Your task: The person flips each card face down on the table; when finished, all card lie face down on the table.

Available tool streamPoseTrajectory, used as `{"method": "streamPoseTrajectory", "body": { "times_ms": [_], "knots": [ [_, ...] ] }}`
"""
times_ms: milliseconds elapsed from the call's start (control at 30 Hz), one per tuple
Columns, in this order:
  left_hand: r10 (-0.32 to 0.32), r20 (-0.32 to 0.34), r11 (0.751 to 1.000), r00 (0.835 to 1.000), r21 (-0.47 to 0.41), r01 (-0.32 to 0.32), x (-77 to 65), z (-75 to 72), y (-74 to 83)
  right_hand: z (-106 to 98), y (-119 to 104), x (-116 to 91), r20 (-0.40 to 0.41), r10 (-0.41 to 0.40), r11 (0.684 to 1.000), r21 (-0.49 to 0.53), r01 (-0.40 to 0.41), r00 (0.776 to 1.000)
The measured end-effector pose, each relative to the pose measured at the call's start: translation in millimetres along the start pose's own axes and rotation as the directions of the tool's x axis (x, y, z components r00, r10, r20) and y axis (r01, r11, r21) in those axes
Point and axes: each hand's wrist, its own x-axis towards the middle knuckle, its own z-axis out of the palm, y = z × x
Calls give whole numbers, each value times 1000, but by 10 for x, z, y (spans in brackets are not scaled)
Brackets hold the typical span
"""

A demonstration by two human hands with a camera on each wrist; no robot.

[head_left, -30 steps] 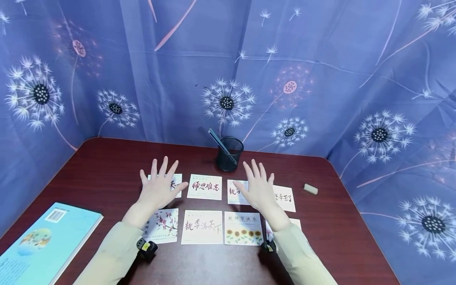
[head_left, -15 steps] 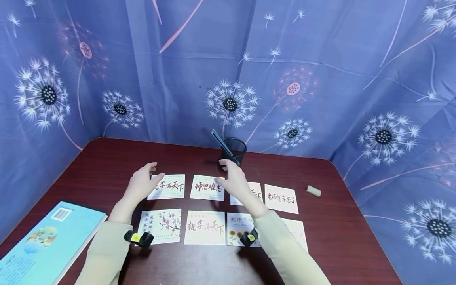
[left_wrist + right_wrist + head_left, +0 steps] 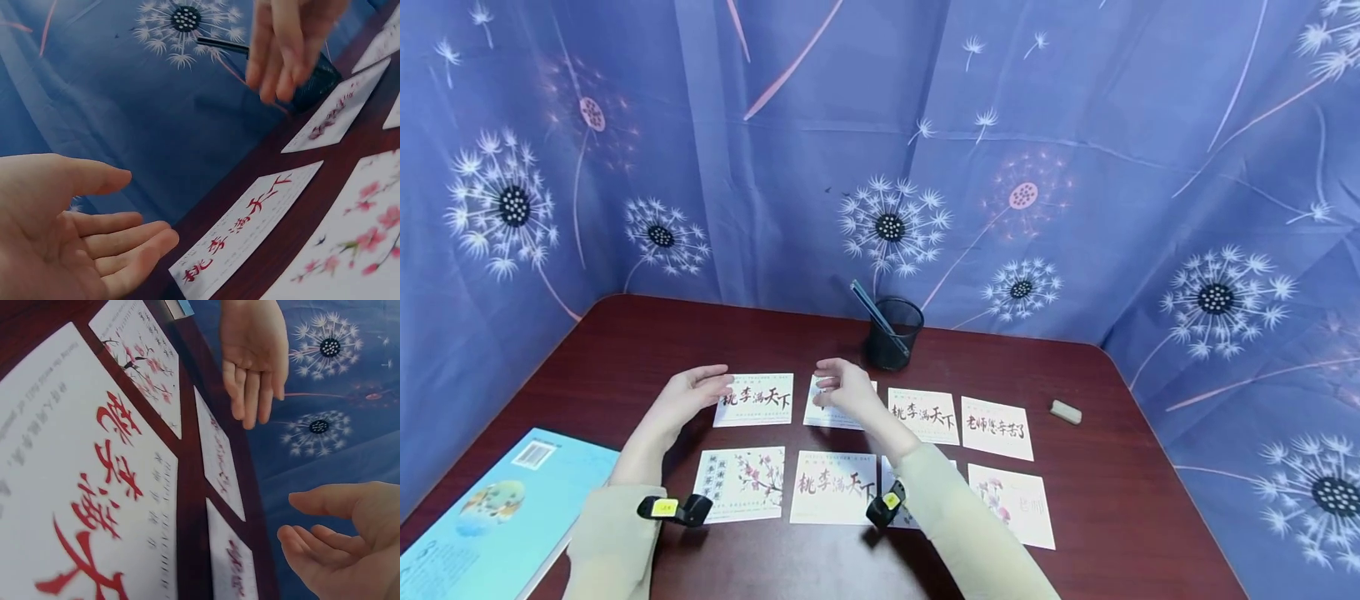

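My left hand (image 3: 685,402) hovers at the left end of the back row of white cards, palm turned inward and fingers loosely bent. Its fingertips overlap the edge of a card with red lettering (image 3: 758,402). Over the second back-row card (image 3: 820,417) is my right hand (image 3: 853,395), partly hiding it. Both palms face each other, with nothing in either hand (image 3: 94,231), as the wrist views show. Below lie a plum-blossom card (image 3: 745,483) and another red-lettered card (image 3: 833,490). My right wrist and sleeve cover most of a further front-row card.
More cards lie to the right, including a lettered card (image 3: 997,428) and a pale flowered card (image 3: 1017,507). A black mesh cup (image 3: 891,350) holding pens stands behind. A blue book (image 3: 497,508) lies left, a small pale block (image 3: 1066,412) right. A blue curtain (image 3: 790,192) backs the table.
Both hands, first spread flat with palms down, have turned inward and relaxed. The right hand has moved left, to the second back-row card; the left hand has shifted slightly left and lower.
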Motion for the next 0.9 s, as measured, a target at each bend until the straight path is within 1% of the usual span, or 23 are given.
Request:
{"method": "streamPoseTrajectory", "body": {
  "times_ms": [100,200,300,500,600,733,900],
  "knots": [
    [-7,9,999,1000,-37,8,-12,11,-13,66,25,4,47,51,995,88,-55,998],
    [-19,-5,999,1000,-49,18,-18,2,-26,127,38,-3,104,92,979,172,-109,990],
    [-42,-10,998,999,-44,42,-27,-23,-41,180,40,-5,152,117,961,231,-151,981],
    [-58,12,998,998,-18,59,-38,-84,-50,246,46,15,174,140,948,262,-183,975],
    [-61,29,998,998,-16,62,-33,-101,-64,264,41,16,177,154,944,264,-197,972],
    [-69,53,998,996,-10,70,-20,-108,-98,283,15,1,190,183,932,278,-232,964],
    [-87,50,996,995,-12,88,-6,-103,-127,304,6,-1,192,206,924,285,-255,960]
  ]
}}
